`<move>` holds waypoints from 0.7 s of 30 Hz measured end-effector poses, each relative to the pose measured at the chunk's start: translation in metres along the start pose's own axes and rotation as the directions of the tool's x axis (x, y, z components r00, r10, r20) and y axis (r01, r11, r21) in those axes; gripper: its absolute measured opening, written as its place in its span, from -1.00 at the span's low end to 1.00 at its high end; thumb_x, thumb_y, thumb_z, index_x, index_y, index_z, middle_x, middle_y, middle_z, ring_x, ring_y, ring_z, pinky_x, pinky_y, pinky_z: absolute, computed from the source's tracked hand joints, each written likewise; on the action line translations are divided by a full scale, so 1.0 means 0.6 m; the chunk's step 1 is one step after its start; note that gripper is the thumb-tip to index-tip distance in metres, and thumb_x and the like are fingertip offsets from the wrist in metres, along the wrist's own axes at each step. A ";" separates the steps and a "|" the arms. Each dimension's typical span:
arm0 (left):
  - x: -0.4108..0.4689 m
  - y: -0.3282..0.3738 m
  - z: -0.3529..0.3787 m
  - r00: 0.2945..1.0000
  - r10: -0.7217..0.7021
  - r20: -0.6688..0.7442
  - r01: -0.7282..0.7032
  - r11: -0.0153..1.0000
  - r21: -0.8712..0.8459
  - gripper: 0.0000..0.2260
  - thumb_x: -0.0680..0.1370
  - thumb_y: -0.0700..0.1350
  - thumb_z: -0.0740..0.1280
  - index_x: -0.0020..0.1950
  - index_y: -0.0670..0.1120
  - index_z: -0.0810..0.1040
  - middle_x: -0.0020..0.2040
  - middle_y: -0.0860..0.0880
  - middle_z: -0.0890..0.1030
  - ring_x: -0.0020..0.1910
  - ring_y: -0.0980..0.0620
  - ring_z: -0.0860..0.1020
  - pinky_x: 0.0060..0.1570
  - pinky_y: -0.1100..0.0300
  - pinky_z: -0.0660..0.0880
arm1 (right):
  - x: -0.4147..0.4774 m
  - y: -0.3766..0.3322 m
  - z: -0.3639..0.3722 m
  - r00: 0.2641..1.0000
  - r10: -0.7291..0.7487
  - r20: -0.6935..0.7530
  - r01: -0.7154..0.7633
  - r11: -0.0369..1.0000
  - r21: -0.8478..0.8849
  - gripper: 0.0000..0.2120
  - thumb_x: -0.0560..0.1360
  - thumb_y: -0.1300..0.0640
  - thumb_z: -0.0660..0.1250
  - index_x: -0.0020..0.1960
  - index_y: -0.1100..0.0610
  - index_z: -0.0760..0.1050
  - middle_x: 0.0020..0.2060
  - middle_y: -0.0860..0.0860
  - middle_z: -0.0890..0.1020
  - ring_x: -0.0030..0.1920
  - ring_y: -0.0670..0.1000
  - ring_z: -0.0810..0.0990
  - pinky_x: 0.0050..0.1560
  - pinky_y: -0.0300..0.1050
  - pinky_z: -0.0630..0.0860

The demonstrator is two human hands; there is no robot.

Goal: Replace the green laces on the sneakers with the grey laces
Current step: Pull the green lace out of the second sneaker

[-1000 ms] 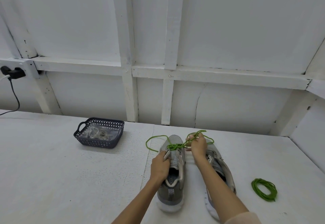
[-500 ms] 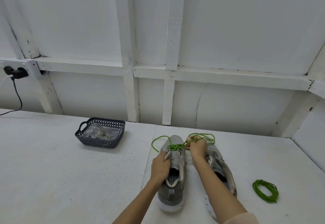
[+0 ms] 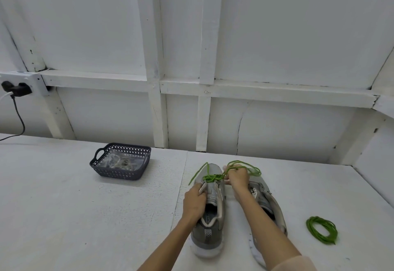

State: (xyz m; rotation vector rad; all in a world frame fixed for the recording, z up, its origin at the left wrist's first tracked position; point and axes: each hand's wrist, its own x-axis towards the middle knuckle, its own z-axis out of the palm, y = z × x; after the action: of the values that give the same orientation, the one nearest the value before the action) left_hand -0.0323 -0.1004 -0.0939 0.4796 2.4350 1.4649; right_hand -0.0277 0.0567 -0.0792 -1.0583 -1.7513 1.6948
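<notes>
Near the worktop's front edge, my left hand (image 3: 195, 201) curls its fingers round the sneaker (image 3: 210, 236) tongue. My right hand (image 3: 238, 177) pinches the green lace (image 3: 212, 177). I judge that bracing firmly and drawing the lace straight out of its eyelets will work best.

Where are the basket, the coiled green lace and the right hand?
basket (image 3: 116, 172), head view, front wall.
coiled green lace (image 3: 309, 228), head view, left side of the coil.
right hand (image 3: 238, 177), head view, back of the hand.

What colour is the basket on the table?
The basket is dark blue-grey, seen in the head view.
</notes>
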 end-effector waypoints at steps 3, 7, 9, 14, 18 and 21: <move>0.000 0.001 0.000 1.000 0.000 0.002 0.000 1.000 0.007 -0.85 0.54 -0.27 0.20 -0.04 -0.10 0.53 -0.11 -0.11 0.60 -0.14 -0.08 0.51 -0.27 0.18 0.32 | -0.003 0.006 -0.004 0.975 0.054 0.214 -0.022 0.989 -0.148 -0.86 0.46 0.25 0.45 -0.27 0.15 0.58 -0.29 0.09 0.62 -0.32 0.07 0.56 -0.28 -0.05 0.60; -0.001 0.001 0.000 1.000 -0.010 0.002 0.010 1.000 0.006 -0.87 0.55 -0.25 0.20 -0.06 -0.08 0.52 -0.11 -0.13 0.60 -0.16 -0.08 0.50 -0.23 0.16 0.34 | -0.005 0.012 0.005 0.994 -0.056 0.093 0.066 0.992 -0.108 -0.76 0.53 0.39 0.26 -0.28 0.19 0.48 -0.35 0.07 0.55 -0.39 0.02 0.50 -0.42 -0.11 0.53; -0.002 0.002 0.000 1.000 -0.012 0.005 0.012 1.000 -0.002 -0.87 0.56 -0.25 0.20 -0.06 -0.07 0.51 -0.11 -0.13 0.59 -0.16 -0.08 0.49 -0.22 0.16 0.33 | -0.007 0.007 0.006 0.991 -0.114 -0.069 0.113 0.993 -0.014 -0.83 0.54 0.40 0.20 -0.20 0.25 0.45 -0.35 0.08 0.53 -0.39 0.01 0.47 -0.32 0.00 0.55; -0.001 0.002 0.000 1.000 -0.009 -0.005 0.009 1.000 -0.004 -0.84 0.57 -0.25 0.19 0.02 -0.12 0.56 -0.05 -0.12 0.62 -0.09 -0.10 0.53 -0.18 0.17 0.36 | -0.011 0.008 -0.002 0.991 -0.007 0.133 0.021 0.994 -0.106 -0.86 0.49 0.27 0.41 -0.25 0.20 0.55 -0.32 0.10 0.59 -0.43 0.01 0.49 -0.45 -0.16 0.52; -0.002 0.003 0.000 1.000 -0.017 -0.007 0.017 1.000 -0.010 -0.84 0.57 -0.25 0.19 0.01 -0.11 0.55 -0.06 -0.12 0.62 -0.11 -0.08 0.53 -0.20 0.17 0.35 | -0.002 0.022 0.000 0.990 -0.014 0.142 0.039 0.984 -0.173 -0.77 0.50 0.32 0.36 -0.31 0.15 0.50 -0.30 0.10 0.62 -0.45 0.02 0.50 -0.32 -0.03 0.54; -0.003 0.004 0.000 1.000 -0.017 -0.007 0.017 1.000 -0.024 -0.85 0.58 -0.24 0.19 -0.02 -0.10 0.54 -0.06 -0.11 0.61 -0.12 -0.07 0.52 -0.21 0.18 0.34 | -0.001 0.027 0.003 0.988 -0.110 -0.112 0.103 0.992 -0.066 -0.79 0.56 0.14 0.28 -0.24 0.00 0.42 -0.37 -0.03 0.57 -0.41 0.03 0.50 -0.20 0.10 0.57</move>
State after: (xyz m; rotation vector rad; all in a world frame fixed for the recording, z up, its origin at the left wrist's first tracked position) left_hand -0.0305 -0.1002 -0.0916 0.4486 2.4185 1.4899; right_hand -0.0254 0.0541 -0.0953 -1.0469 -1.7622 1.4955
